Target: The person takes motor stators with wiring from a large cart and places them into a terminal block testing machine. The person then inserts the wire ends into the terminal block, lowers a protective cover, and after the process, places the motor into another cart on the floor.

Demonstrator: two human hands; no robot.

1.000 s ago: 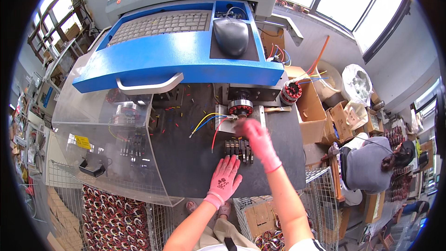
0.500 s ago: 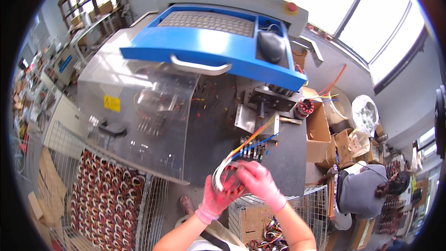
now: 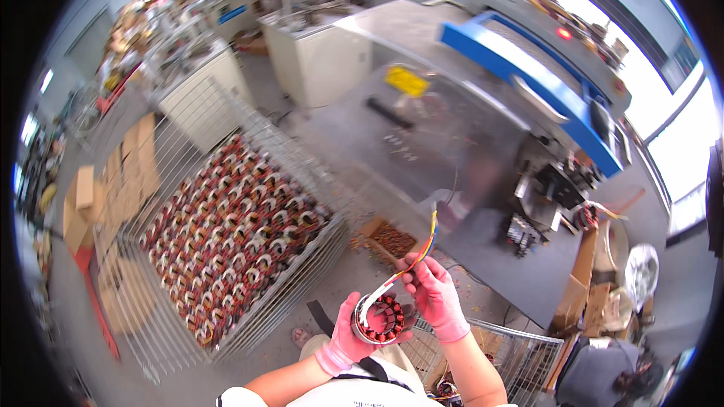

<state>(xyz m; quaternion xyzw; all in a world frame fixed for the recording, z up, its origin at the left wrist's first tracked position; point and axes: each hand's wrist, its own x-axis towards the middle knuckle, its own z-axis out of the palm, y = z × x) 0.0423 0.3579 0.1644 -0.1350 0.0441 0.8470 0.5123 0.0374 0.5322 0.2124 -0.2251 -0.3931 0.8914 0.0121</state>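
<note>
My left hand [image 3: 343, 339], in a pink glove, is closed round a motor stator [image 3: 383, 319], a metal ring with dark red copper windings on its inside. A white sleeve [image 3: 371, 301] leads from the stator into a bundle of coloured wires [image 3: 427, 245]. My right hand [image 3: 436, 298], also gloved in pink with bare fingertips, pinches these wires just above the stator. The loose wire ends point up and away from me, in front of the machine's clear cover.
A wire cage [image 3: 324, 256] filled with rows of stators [image 3: 234, 234] stands to the left. Ahead is a machine table [image 3: 513, 271] with a clear cover [image 3: 422, 136] and blue keyboard tray [image 3: 520, 75]. A small box [image 3: 388, 241] lies on the floor; another person [image 3: 603, 373] sits at lower right.
My view has turned left, toward the cage of stators. My right hand has gone from the stator to its wires; the left still holds the stator.
</note>
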